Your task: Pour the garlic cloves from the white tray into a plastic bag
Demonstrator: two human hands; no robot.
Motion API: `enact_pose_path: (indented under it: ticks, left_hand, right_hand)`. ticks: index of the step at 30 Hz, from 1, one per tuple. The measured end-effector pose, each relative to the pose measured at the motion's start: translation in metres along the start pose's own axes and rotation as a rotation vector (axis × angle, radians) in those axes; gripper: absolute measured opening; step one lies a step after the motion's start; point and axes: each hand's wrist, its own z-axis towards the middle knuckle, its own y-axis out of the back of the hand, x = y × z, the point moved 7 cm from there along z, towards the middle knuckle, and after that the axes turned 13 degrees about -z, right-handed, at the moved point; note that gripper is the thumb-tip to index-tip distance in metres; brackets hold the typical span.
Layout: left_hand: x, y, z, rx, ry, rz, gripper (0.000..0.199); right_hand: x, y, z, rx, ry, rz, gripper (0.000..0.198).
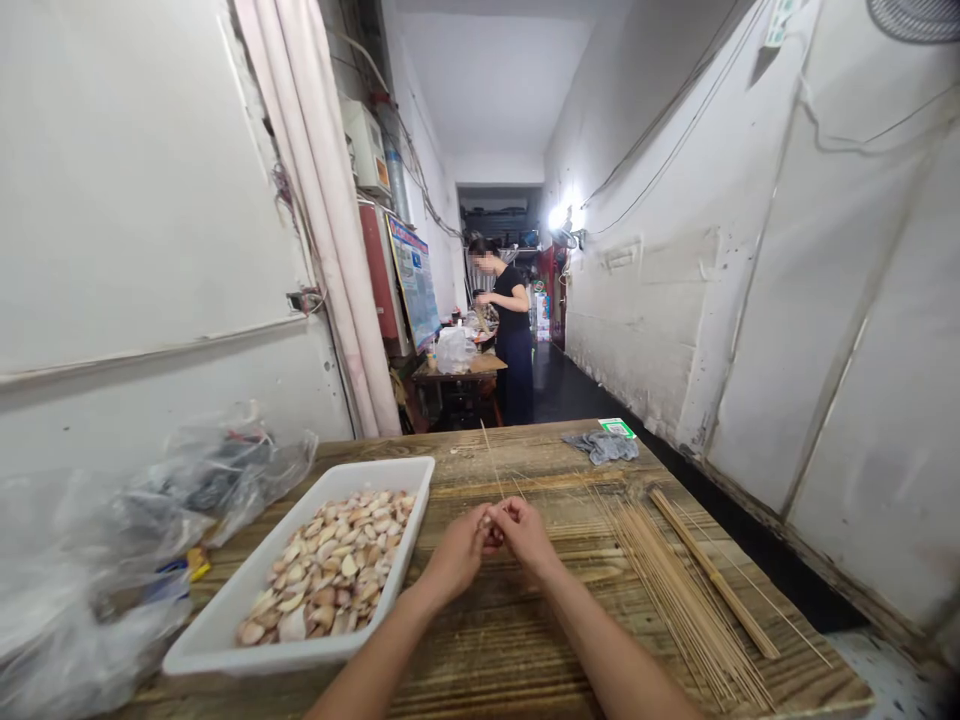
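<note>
My two hands meet above the middle of the wooden table [555,480], fingers closed and touching. A thin bamboo skewer [492,458] rises from between them, leaning away from me; my right hand [529,537] pinches it near its lower part. Curled beside it, my left hand [459,552] has a small pale piece at its fingertips, seemingly a garlic clove, mostly hidden by the fingers. To the left is a white plastic tray [420,500] of garlic cloves [330,565]. Many loose bamboo skewers [675,590] lie right of my hands.
A tied bundle of skewers [712,570] lies near the right edge. Farther back are a grey cloth [602,446] and a green-edged code card [616,428]. Clear plastic bags [90,580] crowd the left. Beyond, a person [513,320] stands at another table [480,368].
</note>
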Motion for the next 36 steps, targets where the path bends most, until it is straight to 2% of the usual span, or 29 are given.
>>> enact_pose_path:
  ticks: [2, 6, 10, 12, 14, 17, 19, 23, 27, 29, 33, 36]
  left_hand:
    - [-0.004, 0.027, -0.009, -0.078, 0.041, -0.052, 0.040]
    - [-0.015, 0.089, -0.034, -0.194, 0.051, -0.120, 0.047]
    - [-0.015, 0.143, -0.063, -0.323, 0.036, -0.115, 0.050]
    - [-0.012, 0.166, -0.076, -0.392, 0.023, 0.062, 0.045]
    - [-0.011, 0.186, -0.088, -0.475, 0.022, 0.366, 0.037]
    - [-0.016, 0.206, -0.106, -0.686, 0.028, 0.764, 0.036]
    - [-0.022, 0.200, -0.109, -0.725, -0.018, 0.772, 0.043]
    - [-0.028, 0.149, -0.089, -0.486, -0.067, 0.243, 0.050]
    - [-0.031, 0.105, -0.062, -0.525, -0.126, -0.044, 0.044]
    - [-0.019, 0.085, -0.043, -0.514, -0.121, -0.236, 0.039]
    - [0.023, 0.045, -0.006, -0.500, -0.014, -0.777, 0.027]
    - [0.048, 0.021, 0.011, -0.544, 0.073, -1.013, 0.016]
  right_hand:
    - [0.017, -0.021, 0.007, -0.009, 0.033, -0.023, 0.037]
    - [0.045, -0.082, 0.021, 0.056, 0.057, -0.004, 0.028]
    - [0.055, -0.137, 0.024, 0.112, -0.018, 0.047, 0.019]
    - [0.054, -0.158, 0.021, 0.159, -0.088, 0.080, 0.017]
    - [0.053, -0.170, 0.017, 0.198, -0.134, 0.091, 0.017]
    - [0.051, -0.169, 0.014, 0.167, -0.120, 0.051, 0.018]
    - [0.052, -0.159, 0.014, 0.099, -0.057, -0.001, 0.019]
    - [0.057, -0.137, 0.010, 0.006, 0.117, -0.072, 0.025]
    - [0.055, -0.101, 0.011, -0.081, 0.191, -0.179, 0.031]
    - [0.046, -0.076, 0.014, -0.077, 0.171, -0.218, 0.033]
    - [0.019, -0.020, 0.012, -0.041, 0.088, -0.240, 0.031]
    - [-0.004, 0.006, -0.002, 0.056, -0.011, -0.241, 0.033]
